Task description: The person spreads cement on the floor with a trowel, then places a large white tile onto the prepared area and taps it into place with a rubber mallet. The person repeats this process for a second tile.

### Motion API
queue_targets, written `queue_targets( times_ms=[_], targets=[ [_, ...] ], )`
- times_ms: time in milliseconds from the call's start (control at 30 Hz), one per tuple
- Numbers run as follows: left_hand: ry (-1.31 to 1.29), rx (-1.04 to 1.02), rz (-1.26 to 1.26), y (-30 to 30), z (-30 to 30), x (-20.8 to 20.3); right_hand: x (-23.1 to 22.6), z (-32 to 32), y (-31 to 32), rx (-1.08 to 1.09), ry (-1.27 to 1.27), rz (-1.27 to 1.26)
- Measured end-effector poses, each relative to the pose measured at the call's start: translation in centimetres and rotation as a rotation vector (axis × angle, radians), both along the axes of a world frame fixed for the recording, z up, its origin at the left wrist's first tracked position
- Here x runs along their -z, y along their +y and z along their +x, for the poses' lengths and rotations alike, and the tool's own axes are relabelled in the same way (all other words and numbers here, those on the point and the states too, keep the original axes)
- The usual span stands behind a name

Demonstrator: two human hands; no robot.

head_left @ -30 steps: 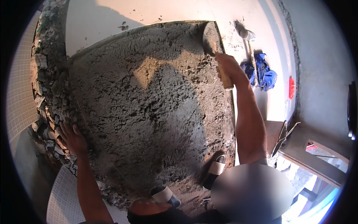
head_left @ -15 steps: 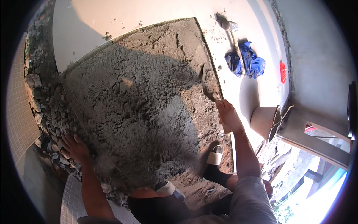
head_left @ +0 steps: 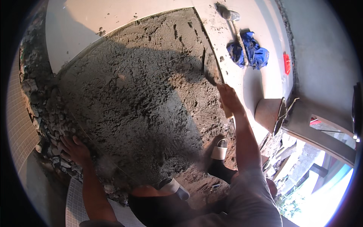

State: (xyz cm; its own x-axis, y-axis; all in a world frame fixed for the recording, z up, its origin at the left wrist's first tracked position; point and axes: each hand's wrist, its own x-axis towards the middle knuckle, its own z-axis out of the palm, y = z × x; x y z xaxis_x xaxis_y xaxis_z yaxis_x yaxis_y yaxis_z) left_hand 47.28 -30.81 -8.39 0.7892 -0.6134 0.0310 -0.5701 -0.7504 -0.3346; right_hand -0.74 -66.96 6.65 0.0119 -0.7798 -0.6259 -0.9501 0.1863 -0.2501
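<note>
At centre right, the right hand point(head_left: 230, 100) curled fingers round a wooden-handled metal trowel point(head_left: 212, 69); at lower left, the left hand point(head_left: 78, 152) spread fingers over grey broken stones point(head_left: 57, 123).

A second ago the trowel point(head_left: 212, 69) was at the mortar's point(head_left: 140, 98) far corner, near the top of the frame; now it is lower along the right edge, and the right hand point(head_left: 230, 99) has come down with it. That corner, mostly shaded then, is now sunlit and shows dark gouges, while the bright patch at upper centre has dwindled to a faint spot. The hammer point(head_left: 231, 15) and blue cloth point(head_left: 258, 53) appear higher and farther left. The bucket point(head_left: 267, 113), partly hidden then, shows more fully at right.
</note>
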Motion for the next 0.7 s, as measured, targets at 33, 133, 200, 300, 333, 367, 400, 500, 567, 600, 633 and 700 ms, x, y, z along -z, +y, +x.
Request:
queue_targets(
  times_ms=[33, 133, 200, 300, 333, 367, 400, 500, 567, 600, 633, 700],
  targets=[
    [0.012, -0.004, 0.003, -0.1, 0.0, -0.1, 0.0, -1.5, 2.4, 0.023, 0.090, 0.030],
    [0.034, -0.026, 0.043, -0.3, -0.1, -0.5, -1.4, -4.1, 8.0, 0.016, -0.029, -0.077],
    [0.039, -0.026, 0.060, -0.4, -0.2, -0.9, -2.4, -3.4, 8.7, 0.458, -0.030, 0.013],
    [0.032, 0.000, 0.057, -0.6, -0.4, -1.3, -2.0, 1.3, 7.1, 0.645, -0.367, 0.100],
    [0.040, 0.002, 0.033, -0.7, -0.5, -1.4, -1.4, 3.3, 6.5, 0.624, -0.488, 0.096],
    [0.048, 0.000, 0.004, -0.8, -0.5, -1.5, 0.1, 6.0, 6.2, 0.604, -0.503, 0.057],
    [0.047, 0.014, -0.051, -0.8, -0.6, -1.6, 1.6, 9.0, 6.3, 0.598, -0.520, 0.015],
    [0.082, -0.003, -0.109, -1.1, -0.8, -1.9, 3.2, 15.1, 7.1, 0.512, -0.542, 0.126],
    [0.110, -0.023, -0.117, -1.3, -0.9, -2.1, 3.6, 19.2, 7.9, 0.346, -0.550, 0.153],
    [0.105, -0.033, -0.129, -1.4, -0.9, -2.2, 3.8, 21.0, 8.3, 0.253, -0.550, 0.127],
    [0.114, -0.051, -0.054, -1.5, -0.9, -2.2, 3.8, 22.3, 8.7, -0.103, -0.448, -0.106],
    [0.092, -0.083, 0.079, -1.7, -0.9, -2.4, 3.1, 23.0, 9.3, -0.796, -0.225, -0.483]
  ],
)
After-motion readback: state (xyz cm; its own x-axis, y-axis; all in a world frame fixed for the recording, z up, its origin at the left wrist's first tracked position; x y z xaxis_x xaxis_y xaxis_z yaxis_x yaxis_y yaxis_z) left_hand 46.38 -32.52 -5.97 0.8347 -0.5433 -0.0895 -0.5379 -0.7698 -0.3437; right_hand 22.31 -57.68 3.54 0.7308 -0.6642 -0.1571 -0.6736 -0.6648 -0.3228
